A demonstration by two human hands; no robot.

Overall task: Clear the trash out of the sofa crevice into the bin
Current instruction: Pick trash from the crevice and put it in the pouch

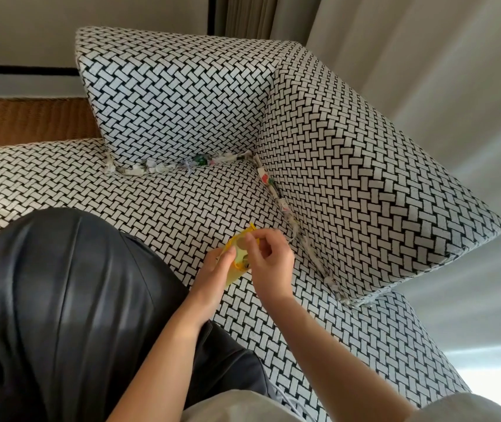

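Both hands meet a little below the middle of the frame, over the sofa seat point(158, 202). The left hand point(212, 274) has its fingers curled round a yellow packet point(231, 278), gripping it from the left and from below. The right hand point(270, 263) comes in from the right with bent fingers and pinches the packet's upper edge between thumb and fingertips. The packet is see-through yellow and crumpled, with something small and greenish showing inside; what it is cannot be made out.

More trash point(182, 166) is wedged in the crevice where the seat meets the back cushion point(176, 95), just above the middle of the frame: whitish scraps of paper and a bit of green. A second line of scraps point(276, 185) runs down the crevice along the arm cushion point(350, 166), from the inner corner towards the lower right, passing just beside the right hand.

The whole sofa is covered in a black-and-white basket-weave fabric. In the lower left lies a dark, glossy, folded mass point(60, 300); whether it is a bag or clothing I cannot tell. Pale fabric shows along the bottom edge. Pale curtains point(441, 71) hang at the right, and a brown woven floor point(23, 120) shows at the left edge, under a light wall point(60, 25) with black trim.
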